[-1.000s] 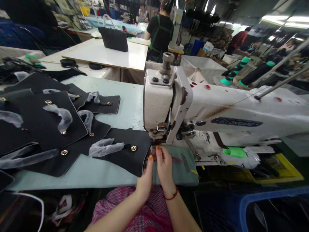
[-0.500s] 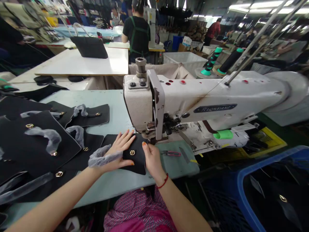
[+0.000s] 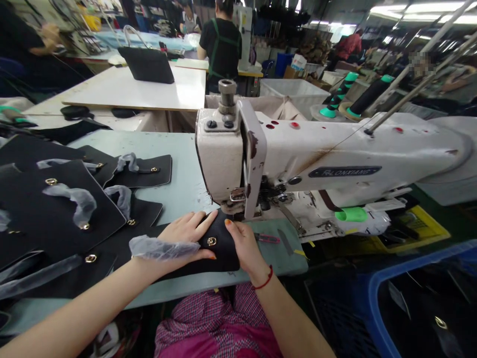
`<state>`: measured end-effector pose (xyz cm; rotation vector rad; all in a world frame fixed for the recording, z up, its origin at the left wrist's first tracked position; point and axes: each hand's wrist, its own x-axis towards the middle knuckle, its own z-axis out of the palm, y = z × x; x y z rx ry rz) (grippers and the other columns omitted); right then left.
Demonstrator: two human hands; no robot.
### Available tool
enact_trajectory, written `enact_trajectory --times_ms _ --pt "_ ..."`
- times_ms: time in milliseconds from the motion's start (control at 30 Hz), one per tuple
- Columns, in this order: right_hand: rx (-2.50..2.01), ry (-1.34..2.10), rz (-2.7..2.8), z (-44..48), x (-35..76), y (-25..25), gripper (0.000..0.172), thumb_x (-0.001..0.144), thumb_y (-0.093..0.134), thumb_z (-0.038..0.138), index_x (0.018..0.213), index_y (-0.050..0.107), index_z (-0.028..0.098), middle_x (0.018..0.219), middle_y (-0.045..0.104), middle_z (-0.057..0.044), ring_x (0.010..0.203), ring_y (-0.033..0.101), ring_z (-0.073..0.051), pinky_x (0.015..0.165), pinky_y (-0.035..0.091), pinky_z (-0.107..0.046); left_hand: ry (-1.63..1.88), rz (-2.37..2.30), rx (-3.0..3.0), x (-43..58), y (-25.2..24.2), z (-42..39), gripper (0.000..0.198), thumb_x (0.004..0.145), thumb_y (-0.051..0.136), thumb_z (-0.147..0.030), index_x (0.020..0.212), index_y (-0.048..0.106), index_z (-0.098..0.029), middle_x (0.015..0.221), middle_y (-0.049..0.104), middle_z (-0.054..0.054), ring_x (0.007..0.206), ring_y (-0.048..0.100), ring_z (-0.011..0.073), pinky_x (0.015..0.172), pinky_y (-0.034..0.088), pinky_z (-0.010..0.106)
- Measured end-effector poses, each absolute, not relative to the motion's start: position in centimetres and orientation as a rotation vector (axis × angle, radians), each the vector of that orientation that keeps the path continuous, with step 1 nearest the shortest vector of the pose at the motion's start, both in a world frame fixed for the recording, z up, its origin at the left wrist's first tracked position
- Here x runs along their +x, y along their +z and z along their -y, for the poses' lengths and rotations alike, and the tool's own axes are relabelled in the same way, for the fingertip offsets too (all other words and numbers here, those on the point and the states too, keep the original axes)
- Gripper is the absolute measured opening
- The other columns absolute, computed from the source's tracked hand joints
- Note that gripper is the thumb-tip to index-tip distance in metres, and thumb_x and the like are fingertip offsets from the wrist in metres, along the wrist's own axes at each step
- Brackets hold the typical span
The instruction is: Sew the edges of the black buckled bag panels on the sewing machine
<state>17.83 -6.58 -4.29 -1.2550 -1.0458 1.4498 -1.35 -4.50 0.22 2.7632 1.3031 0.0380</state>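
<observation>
Mid-frame, the left hand [image 3: 181, 236] lies outstretched over the black panel [image 3: 225, 256]; the right hand [image 3: 248, 246] pinches its right edge. Sewing machine [image 3: 221, 159] crowds above; tabletop [image 3: 179, 283] shows below.

Machine brand, kinda readable

So the dark nameplate [image 3: 345, 171] along the white sewing machine [image 3: 402, 149], on the right, says something like RLONXIANG, though the first couple of letters are smeary. Farther back, the white box [image 3: 298, 62] has markings too, way too small to make out.
</observation>
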Motion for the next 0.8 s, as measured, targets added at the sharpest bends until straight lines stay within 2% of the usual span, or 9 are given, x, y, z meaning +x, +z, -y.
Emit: enact_trajectory --times_ms 167,333,567,800 --pt "-1.182 1.576 0.889 6.1 17.4 -4.0 0.044 0.079 0.061 0.057 0.065 0.052 0.016 0.060 0.048 0.001 0.056 0.039 -0.010 0.050 0.031 -0.022 -0.175 -1.451 2.761 -0.3 2.4 4.2 0.091 0.074 0.056 -0.073 0.144 0.041 -0.018 0.108 0.058 0.014 0.096 0.056 0.0323 0.084 0.049 0.043" --pt "-1.235 1.521 0.916 6.0 17.3 -3.9 0.049 0.078 0.059 0.063 0.066 0.059 0.015 0.060 0.054 0.000 0.059 0.045 -0.012 0.052 0.034 -0.023 -0.226 -1.450 2.743 -0.3 2.8 3.6 0.090 0.074 0.051 -0.077 0.144 0.043 -0.020 0.112 0.056 0.016 0.099 0.054 0.0327 0.083 0.050 0.043" --pt "-1.323 1.409 1.118 7.3 18.3 -4.3 0.051 0.085 0.050 0.062 0.063 0.054 0.016 0.058 0.047 0.001 0.058 0.041 -0.011 0.051 0.029 -0.023 -0.094 -1.425 2.738 -0.7 1.4 3.6 0.091 0.075 0.042 -0.081 0.144 0.043 -0.022 0.115 0.054 0.017 0.100 0.053 0.0324 0.086 0.048 0.043" --pt "-1.333 1.299 1.244 7.0 18.6 -4.0 0.050 0.090 0.046 0.057 0.060 0.040 0.018 0.059 0.035 0.003 0.057 0.031 -0.009 0.051 0.026 -0.022 0.050 -1.393 2.732 -1.1 1.1 3.1 0.085 0.076 0.042 -0.080 0.138 0.050 -0.021 0.113 0.055 0.016 0.098 0.053 0.0336 0.085 0.048 0.047"
